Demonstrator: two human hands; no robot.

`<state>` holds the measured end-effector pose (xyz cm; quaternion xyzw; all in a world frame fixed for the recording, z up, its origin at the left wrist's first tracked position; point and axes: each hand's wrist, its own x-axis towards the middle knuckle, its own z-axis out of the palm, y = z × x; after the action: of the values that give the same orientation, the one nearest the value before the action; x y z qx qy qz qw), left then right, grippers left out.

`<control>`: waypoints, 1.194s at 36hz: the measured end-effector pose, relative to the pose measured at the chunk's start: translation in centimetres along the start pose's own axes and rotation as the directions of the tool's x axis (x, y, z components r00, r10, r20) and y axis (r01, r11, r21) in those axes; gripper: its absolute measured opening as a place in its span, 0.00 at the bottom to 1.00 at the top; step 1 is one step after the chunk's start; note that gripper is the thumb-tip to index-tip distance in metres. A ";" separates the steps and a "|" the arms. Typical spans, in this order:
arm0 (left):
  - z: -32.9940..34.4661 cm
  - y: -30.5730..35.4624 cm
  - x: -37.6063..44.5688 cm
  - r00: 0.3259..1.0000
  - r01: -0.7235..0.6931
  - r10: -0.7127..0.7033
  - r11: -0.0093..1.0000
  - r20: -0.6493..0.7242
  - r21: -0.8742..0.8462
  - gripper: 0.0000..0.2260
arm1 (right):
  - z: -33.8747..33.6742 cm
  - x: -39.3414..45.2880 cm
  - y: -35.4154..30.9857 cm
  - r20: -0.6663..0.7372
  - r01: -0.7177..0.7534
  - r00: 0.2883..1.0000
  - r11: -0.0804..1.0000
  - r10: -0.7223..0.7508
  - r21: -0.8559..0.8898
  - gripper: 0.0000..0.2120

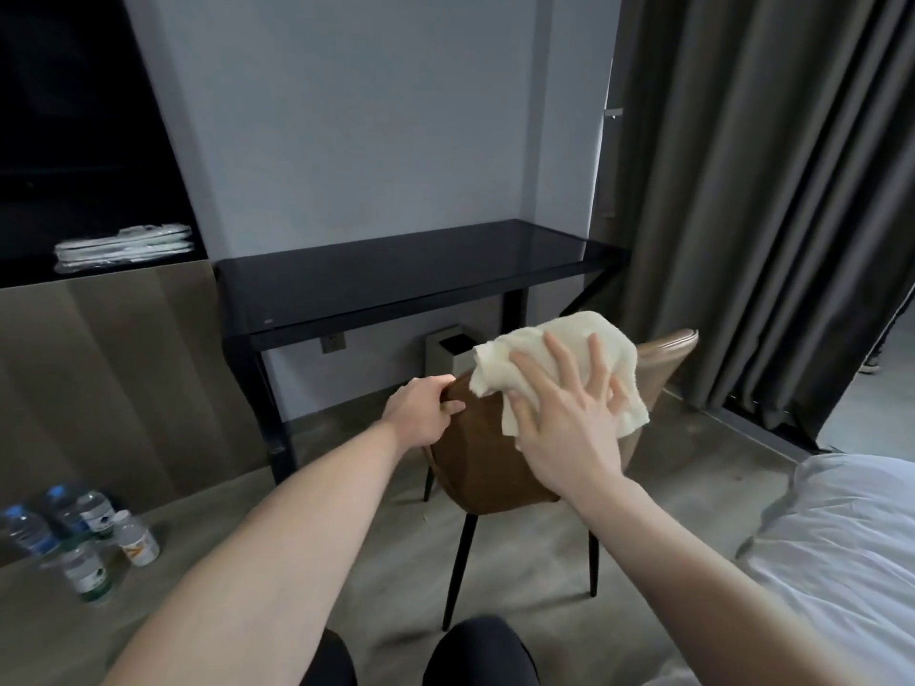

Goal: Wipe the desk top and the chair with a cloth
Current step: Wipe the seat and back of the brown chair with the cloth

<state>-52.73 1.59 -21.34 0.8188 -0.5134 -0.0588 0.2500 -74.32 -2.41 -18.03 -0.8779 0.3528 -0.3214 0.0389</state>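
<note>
cloth (559, 358) on chair (490, 462), desk (396, 274) behind

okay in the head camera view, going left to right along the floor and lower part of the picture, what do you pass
Water bottles on the floor → left hand gripping the chair back's edge → right hand pressing the cloth flat on the chair back → bed with white bedding.

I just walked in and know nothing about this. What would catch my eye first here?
Most striking is the cream cloth at the centre, pressed flat by the right hand against the back of the brown chair, while the left hand grips the backrest's top edge. Behind stands a glossy black desk, and water bottles cluster on the floor at lower left.
</note>
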 end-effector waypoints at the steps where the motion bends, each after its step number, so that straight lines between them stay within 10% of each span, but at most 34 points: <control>1: -0.2 -0.5 0.1 1.000 -0.001 0.001 1.000 -0.002 0.004 0.10 | 0.4 0.3 -0.2 0.015 0.018 1.000 0.999 -0.018 -0.033 0.21; 7: -1.0 -2.8 1.3 0.999 -0.036 0.036 0.999 -0.002 -0.001 0.08 | 0.8 2.1 1.8 0.010 0.048 0.999 0.997 -0.048 -0.053 0.24; 20: -2.1 -2.0 2.2 0.991 0.003 -0.006 1.000 0.137 0.021 0.05 | -1.6 6.3 6.0 -0.065 -0.350 0.928 0.919 0.367 0.181 0.22; 35: -2.3 0.4 1.9 0.990 -0.124 0.130 0.985 0.048 -0.118 0.09 | 1.7 3.7 2.2 -0.079 -0.036 0.996 0.996 0.042 0.079 0.20; 43: -1.5 0.7 2.6 0.994 -0.100 0.102 0.993 0.035 -0.064 0.09 | 0.7 6.3 8.8 -0.245 -0.214 0.921 0.918 0.304 0.334 0.18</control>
<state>-51.54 -0.41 -19.31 0.7823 -0.5568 -0.0778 0.2681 -75.71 -13.16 -17.85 -0.7494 0.4157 -0.4892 0.1619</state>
